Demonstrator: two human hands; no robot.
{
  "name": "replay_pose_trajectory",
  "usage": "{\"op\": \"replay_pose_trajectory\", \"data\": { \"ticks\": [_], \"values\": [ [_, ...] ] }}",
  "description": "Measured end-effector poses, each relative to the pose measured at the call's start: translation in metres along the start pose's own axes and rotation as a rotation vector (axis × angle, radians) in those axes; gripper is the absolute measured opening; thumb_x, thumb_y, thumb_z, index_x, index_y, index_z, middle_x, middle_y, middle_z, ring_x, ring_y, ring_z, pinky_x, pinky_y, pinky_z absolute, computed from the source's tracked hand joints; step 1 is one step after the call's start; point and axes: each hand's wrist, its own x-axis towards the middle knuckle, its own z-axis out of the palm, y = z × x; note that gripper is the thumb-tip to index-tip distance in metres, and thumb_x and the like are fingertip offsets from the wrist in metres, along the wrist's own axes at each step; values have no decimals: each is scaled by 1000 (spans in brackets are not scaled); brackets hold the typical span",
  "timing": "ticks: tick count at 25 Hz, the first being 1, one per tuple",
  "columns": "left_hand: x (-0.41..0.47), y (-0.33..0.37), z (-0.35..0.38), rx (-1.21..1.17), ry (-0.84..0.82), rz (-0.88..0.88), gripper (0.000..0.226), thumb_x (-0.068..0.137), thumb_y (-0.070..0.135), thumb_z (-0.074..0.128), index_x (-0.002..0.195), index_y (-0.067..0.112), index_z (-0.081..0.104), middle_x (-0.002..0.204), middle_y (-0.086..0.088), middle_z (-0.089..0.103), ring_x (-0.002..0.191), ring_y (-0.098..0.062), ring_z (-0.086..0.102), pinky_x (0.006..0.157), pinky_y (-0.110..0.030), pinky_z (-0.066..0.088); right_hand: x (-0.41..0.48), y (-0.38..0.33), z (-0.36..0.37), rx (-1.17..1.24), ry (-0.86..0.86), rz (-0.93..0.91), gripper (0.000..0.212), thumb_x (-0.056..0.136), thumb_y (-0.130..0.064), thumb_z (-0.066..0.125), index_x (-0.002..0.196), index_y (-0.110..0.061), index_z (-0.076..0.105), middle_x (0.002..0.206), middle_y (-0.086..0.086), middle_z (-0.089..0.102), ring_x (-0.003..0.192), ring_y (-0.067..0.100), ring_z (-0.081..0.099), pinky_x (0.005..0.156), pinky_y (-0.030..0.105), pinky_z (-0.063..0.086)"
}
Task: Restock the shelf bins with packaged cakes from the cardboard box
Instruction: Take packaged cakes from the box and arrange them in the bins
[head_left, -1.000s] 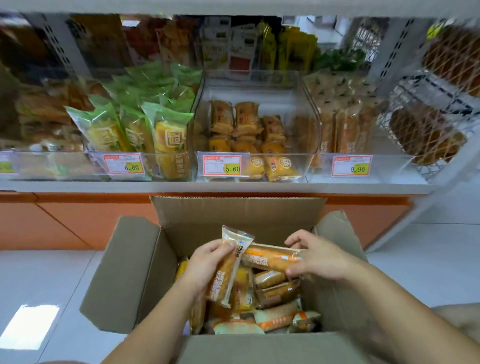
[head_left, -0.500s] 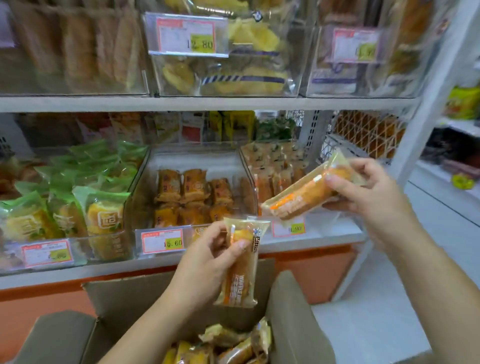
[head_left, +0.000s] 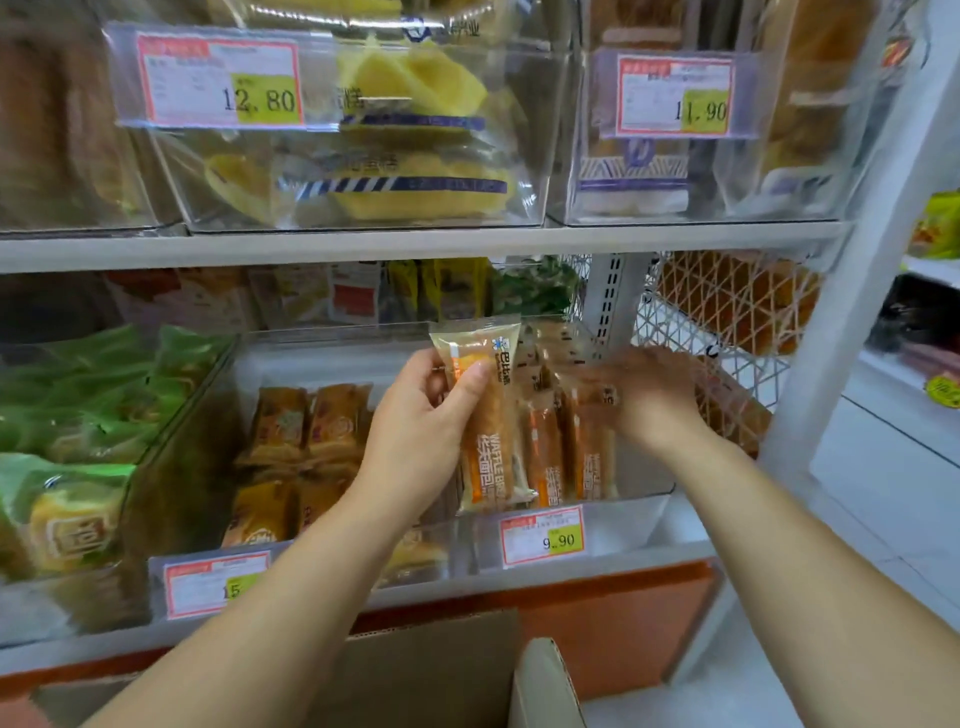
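Left hand (head_left: 415, 431) pinches an upright waffle cake pack (head_left: 488, 415) near the right bin (head_left: 636, 519); right hand (head_left: 654, 395) (blurred, grip unreadable) sits among stocked packs (head_left: 589, 457).

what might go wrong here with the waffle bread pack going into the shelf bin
1. The left hand pinches the waffle bread pack in front of where two bins meet. It could end up in the middle bin, which holds different cakes, instead of the 9.90 bin.
2. The right hand, blurred, is among the upright packs in that bin. A careless push might topple or squash them.
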Motion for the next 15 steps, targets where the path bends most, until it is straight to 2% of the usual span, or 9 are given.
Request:
{"op": "replay_pose_trajectory", "data": {
  "ticks": [2, 4, 6, 7, 8, 10, 12, 13, 15],
  "values": [
    [6, -3, 6, -9, -18, -44, 23, 92, 43, 59, 113, 32, 59, 96, 13, 73, 84, 2, 70, 70, -19, 58, -2, -1, 0, -31, 56, -21, 46, 80, -46, 71, 123, -32, 65, 136, 5, 55, 131, 32, 38, 109, 42, 27],
    [11, 0, 12, -29, -27, -41, 21, 93, 41, 59, 112, 33, 57, 94, 14, 71, 83, 3, 69, 66, -13, 56, -8, -14, -15, 130, 109, -60, 50, 86, -45, 64, 130, -24, 60, 137, 5, 54, 132, 30, 38, 108, 38, 25],
    [15, 5, 18, -45, -32, -7, 21, 94, 39, 58, 114, 32, 56, 95, 14, 70, 84, 6, 68, 68, -13, 55, -18, -38, -44, 565, -75, -22, 47, 90, -41, 60, 135, -30, 53, 126, -11, 57, 118, 10, 50, 102, 28, 36],
    [16, 6, 21, -50, -45, 1, 21, 94, 38, 58, 114, 33, 55, 98, 13, 71, 88, 4, 68, 73, -17, 56, -22, -49, -53, 782, -214, -18, 49, 86, -40, 64, 134, -34, 52, 119, -17, 61, 110, 3, 56, 100, 26, 42],
    [17, 6, 25, -38, -68, -2, 20, 94, 38, 59, 113, 33, 55, 102, 11, 71, 92, 1, 68, 80, -24, 58, -27, -58, -55, 877, -274, -27, 50, 82, -39, 68, 130, -37, 53, 113, -19, 64, 104, 0, 61, 97, 25, 46],
    [18, -2, 28, 120, -143, -15, 24, 92, 42, 62, 114, 32, 58, 110, 10, 69, 102, -7, 66, 92, -37, 56, -38, -66, -42, 852, -272, -2, 49, 79, -30, 74, 123, -35, 54, 105, -14, 67, 97, 7, 65, 89, 32, 54],
    [18, -13, 21, 524, -176, 13, 45, 87, 50, 63, 126, 29, 56, 128, 4, 60, 122, -17, 53, 104, -44, 46, -49, -68, -27, 801, -360, 59, 53, 79, -23, 77, 125, -34, 52, 106, -11, 66, 99, 13, 64, 87, 39, 56],
    [16, -17, 15, 650, -160, 31, 55, 86, 53, 63, 134, 30, 50, 140, 2, 50, 133, -20, 41, 110, -44, 39, -55, -69, -21, 744, -423, 53, 58, 78, -26, 78, 129, -33, 51, 109, -12, 63, 102, 12, 62, 89, 36, 54],
    [13, -23, 3, 627, -180, 46, 62, 91, 49, 60, 146, 34, 37, 154, 6, 35, 143, -18, 29, 114, -36, 29, -58, -72, -12, 643, -518, 48, 58, 79, -31, 78, 131, -30, 52, 110, -14, 60, 100, 8, 58, 87, 27, 48]
  ]
}}
